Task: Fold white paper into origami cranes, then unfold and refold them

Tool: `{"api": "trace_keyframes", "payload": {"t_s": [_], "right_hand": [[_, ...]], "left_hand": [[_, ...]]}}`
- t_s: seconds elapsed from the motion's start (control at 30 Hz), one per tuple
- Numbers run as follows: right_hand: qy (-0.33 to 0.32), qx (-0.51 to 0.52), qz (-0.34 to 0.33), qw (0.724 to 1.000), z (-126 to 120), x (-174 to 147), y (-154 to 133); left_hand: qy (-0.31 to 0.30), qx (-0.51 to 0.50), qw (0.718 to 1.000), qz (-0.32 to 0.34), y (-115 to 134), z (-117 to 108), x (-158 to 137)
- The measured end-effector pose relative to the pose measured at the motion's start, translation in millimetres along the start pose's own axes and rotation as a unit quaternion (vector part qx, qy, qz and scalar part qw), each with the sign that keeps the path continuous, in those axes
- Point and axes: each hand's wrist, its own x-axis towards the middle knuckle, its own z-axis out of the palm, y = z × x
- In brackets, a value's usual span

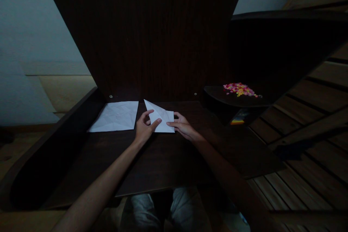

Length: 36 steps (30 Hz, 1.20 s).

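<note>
A: Over the dark desk (157, 163), toward the back panel (160, 36), what's in hand?

B: Folded paper (164, 116). White, slanted upper edge, sharp point up at the left, squarer corners at the right. Sits between both hands. Can't tell if its underside touches the desk.

A: Left hand?

B: Left hand (144, 127) is pinching the paper's left side. Thumb laid on the face, tip toward the middle; index bent at the left edge, below the point. Other fingers mostly hidden.

A: Right?

B: Right hand (184, 127) pinches too — thumb on the face near the lower right corner, fingers behind the right edge. Can't tell how those fingers are spaced. The two thumb tips are near each other, not touching.

A: Else on the desk?

B: White sheet (116, 116), lying opened out left of the folded paper, small gap between. Creased all over.

A: Far right side?

B: Rounded shelf (214, 95) bearing a scatter of small bits (239, 89) in pink, red and yellow. Too small to identify. Below it, something with a yellow-orange band (237, 121) — too dark to name.

A: Surroundings?

B: Pale wall (32, 18) at left, wooden slats (307, 98) at right. Light trouser legs (144, 210) below the desk's front edge.
</note>
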Motion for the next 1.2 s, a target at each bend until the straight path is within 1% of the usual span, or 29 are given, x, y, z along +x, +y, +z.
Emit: {"api": "trace_keyframes", "payload": {"t_s": [0.1, 0.17, 0.23, 0.3, 0.4, 0.6, 0.67, 0.73, 0.83, 0.93, 1.0, 1.2], "right_hand": [[-0.002, -0.041, -0.011, 0.999, 0.5, -0.2, 1.7], [-0.012, -0.055, -0.015, 0.998, 2.1, -0.6, 3.0], [-0.025, -0.051, -0.018, 0.998, 4.6, -1.1, 4.5], [-0.036, -0.041, -0.024, 0.998, 7.0, -1.6, 6.3], [-0.054, -0.031, -0.022, 0.998, 8.7, -1.6, 9.0], [-0.08, -0.041, 0.013, 0.996, 6.0, -0.5, 11.5], [-0.093, -0.044, 0.013, 0.995, 5.7, -0.6, 11.3], [-0.097, -0.049, 0.011, 0.994, 5.9, -0.5, 11.2], [-0.079, -0.052, 0.0, 0.995, 5.8, 0.7, 11.5], [-0.054, -0.047, -0.012, 0.997, 4.1, 3.4, 11.4], [-0.042, -0.044, -0.019, 0.998, 2.2, 5.2, 10.6], [-0.009, -0.039, -0.036, 0.999, -2.8, 6.9, 6.8]], "left_hand": [[0.011, 0.003, 1.0, 0.024, -3.5, -0.7, 1.7], [0.037, 0.02, 0.998, 0.049, -8.1, -2.1, 3.9], [0.067, 0.05, 0.994, 0.077, -12.3, -4.0, 6.0], [0.085, 0.075, 0.988, 0.102, -14.5, -5.4, 7.1], [0.091, 0.106, 0.981, 0.136, -13.0, -6.3, 6.3], [0.091, 0.162, 0.965, 0.185, -6.0, -6.5, 2.6], [0.079, 0.165, 0.966, 0.183, -4.8, -6.3, 2.4], [0.063, 0.157, 0.971, 0.166, -3.6, -6.0, 2.6], [0.056, 0.141, 0.98, 0.129, -1.4, -6.4, 3.0], [0.08, 0.119, 0.985, 0.095, 0.6, -8.5, 4.2], [0.097, 0.102, 0.986, 0.085, 1.3, -10.7, 6.0], [0.13, 0.091, 0.983, 0.095, -2.0, -19.3, 16.7]]}}
